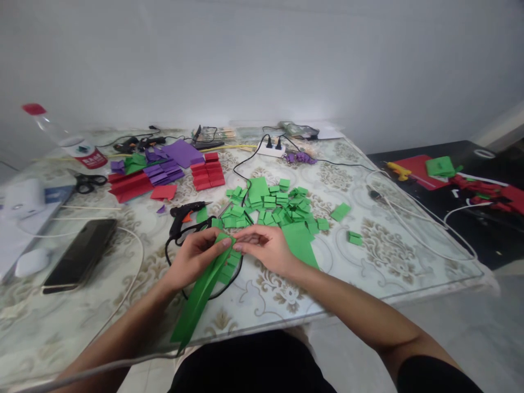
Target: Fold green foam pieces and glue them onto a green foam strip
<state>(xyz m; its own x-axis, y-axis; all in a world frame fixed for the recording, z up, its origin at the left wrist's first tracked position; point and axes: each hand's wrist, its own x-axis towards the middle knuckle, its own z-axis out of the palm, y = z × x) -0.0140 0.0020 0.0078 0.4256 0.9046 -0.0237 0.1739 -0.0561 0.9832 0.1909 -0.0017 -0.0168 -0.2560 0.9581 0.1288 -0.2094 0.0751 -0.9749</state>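
A long folded strip of green paper (pixel 200 297) slants down from my fingers to the table's front edge. My left hand (pixel 198 256) is closed around its upper part, thumb on top. At the strip's top end, the fingertips of my right hand (pixel 266 245) pinch the paper. Just beyond my hands lies a heap of small folded green paper pieces (pixel 282 204). A flat green sheet (pixel 301 243) lies partly behind my right wrist. The black glue gun (pixel 184 215) with an orange trigger rests beyond my left hand, its cable looping around under my hands.
Left are a phone (pixel 82 254), scissors (pixel 88 183) and a red-capped bottle (pixel 84 150). Red folded paper (pixel 208 173) and purple paper (pixel 182 153) lie farther back, near a white power strip (pixel 271 148). A white cable (pixel 426 240) crosses the right side toward a black surface (pixel 434 213).
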